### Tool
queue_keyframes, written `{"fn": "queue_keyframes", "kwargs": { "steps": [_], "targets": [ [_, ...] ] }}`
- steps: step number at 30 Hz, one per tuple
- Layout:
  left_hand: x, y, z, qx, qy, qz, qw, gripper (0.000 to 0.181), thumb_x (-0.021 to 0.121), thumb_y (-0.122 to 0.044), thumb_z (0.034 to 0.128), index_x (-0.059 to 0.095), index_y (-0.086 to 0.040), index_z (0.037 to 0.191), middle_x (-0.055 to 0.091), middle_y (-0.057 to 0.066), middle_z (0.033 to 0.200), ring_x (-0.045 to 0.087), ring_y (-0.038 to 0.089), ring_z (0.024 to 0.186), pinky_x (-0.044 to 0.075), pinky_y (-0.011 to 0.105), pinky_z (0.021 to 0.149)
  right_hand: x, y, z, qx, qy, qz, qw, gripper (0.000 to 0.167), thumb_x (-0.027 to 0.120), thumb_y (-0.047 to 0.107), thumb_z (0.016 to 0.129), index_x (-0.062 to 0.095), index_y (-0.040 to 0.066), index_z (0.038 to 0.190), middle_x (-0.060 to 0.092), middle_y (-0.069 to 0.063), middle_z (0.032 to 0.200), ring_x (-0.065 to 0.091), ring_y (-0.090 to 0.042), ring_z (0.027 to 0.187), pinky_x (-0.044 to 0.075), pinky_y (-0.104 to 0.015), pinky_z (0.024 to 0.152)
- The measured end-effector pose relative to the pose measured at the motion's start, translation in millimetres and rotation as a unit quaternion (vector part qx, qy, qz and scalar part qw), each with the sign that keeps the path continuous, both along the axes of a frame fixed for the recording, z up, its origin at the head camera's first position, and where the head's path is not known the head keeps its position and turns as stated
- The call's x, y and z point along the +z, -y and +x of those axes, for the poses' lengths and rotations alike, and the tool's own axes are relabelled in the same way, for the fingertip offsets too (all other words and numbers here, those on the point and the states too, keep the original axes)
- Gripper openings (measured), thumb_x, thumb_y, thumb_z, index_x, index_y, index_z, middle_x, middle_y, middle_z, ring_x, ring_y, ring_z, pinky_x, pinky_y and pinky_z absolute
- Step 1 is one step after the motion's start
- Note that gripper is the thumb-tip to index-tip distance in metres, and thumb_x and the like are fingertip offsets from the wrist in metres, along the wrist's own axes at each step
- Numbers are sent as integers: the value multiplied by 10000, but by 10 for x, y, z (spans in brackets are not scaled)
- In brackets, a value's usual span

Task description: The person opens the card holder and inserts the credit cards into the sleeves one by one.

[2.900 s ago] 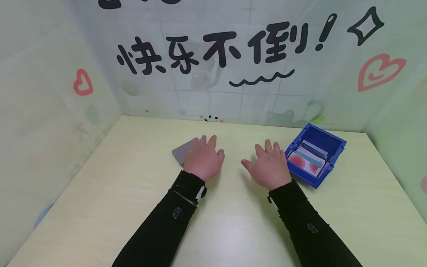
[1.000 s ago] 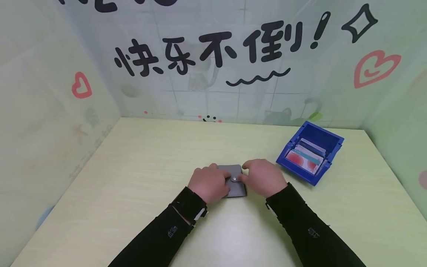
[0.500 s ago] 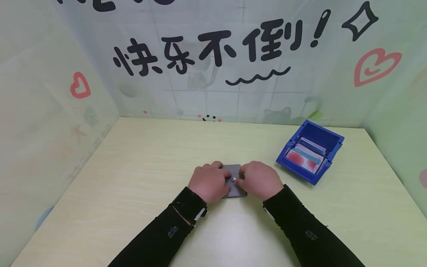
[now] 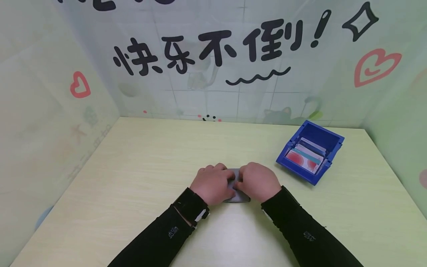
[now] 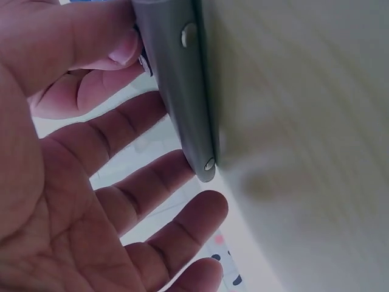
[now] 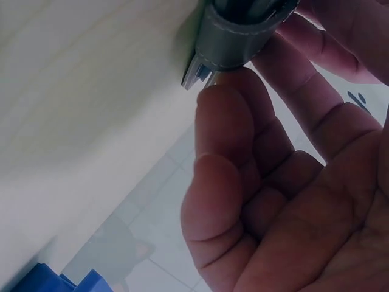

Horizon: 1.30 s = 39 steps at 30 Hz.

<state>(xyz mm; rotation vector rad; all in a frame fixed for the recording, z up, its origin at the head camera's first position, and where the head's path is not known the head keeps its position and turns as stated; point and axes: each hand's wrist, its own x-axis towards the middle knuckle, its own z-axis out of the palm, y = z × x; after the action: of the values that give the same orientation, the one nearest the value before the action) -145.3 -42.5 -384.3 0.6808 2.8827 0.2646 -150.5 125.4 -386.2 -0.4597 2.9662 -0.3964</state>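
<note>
A grey card holder (image 4: 240,197) lies on the table in front of me, partly covered by both hands. In the head view my left hand (image 4: 211,185) holds its left side, and metal snaps show along its edge (image 5: 179,79) in the left wrist view. From the other side my right hand (image 4: 260,181) pinches the holder, its fingers bent. The right wrist view shows a stitched, curved end (image 6: 234,45) of the holder by the right fingertips. The upper face and its snap are hidden under the fingers.
At the back right of the table (image 4: 150,155) stands an open blue box (image 4: 293,172) with several cards (image 4: 305,157) in it. A printed wall (image 4: 200,100) closes off the back, with side walls left and right.
The card holder came from the far left to the middle in front of me, under my left hand. My right hand moved in onto it, and lately both hands shifted slightly nearer together.
</note>
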Motion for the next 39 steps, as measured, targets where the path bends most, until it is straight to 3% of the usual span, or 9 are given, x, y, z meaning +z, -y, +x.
{"fn": "queue_keyframes", "kwargs": {
  "steps": [8,17,26,39],
  "targets": [
    [-16,6,-2,-44,1,-95,9999,550,767,-480,929,660,-247,1415,622,35,1397,585,328,1204,498,506,1004,-17,3,8,-34,-17,-51,10000,386,786,278,924,583,153,621,486,24,610,480,-157,589,312,-273,545],
    [-19,9,-1,-57,-9,-45,10000,492,740,-465,950,679,-238,1382,621,46,1386,573,331,1203,496,509,1001,-31,11,8,-110,15,-67,9999,361,772,266,941,586,153,653,524,-2,661,489,-164,617,332,-279,555],
    [-29,9,-5,-25,-8,39,10000,477,747,-453,941,689,-236,1361,624,49,1375,569,334,1209,493,511,1004,-42,15,20,72,-58,-119,9999,320,727,175,930,566,138,656,513,-19,662,472,-172,595,320,-283,546],
    [-54,16,-26,-1,-38,112,9999,531,764,-507,918,682,-246,1374,634,33,1357,576,340,1222,491,516,1021,-83,43,31,315,-390,-146,9986,77,699,104,904,711,150,844,568,0,711,485,-158,670,404,-299,591]
  ]
}}
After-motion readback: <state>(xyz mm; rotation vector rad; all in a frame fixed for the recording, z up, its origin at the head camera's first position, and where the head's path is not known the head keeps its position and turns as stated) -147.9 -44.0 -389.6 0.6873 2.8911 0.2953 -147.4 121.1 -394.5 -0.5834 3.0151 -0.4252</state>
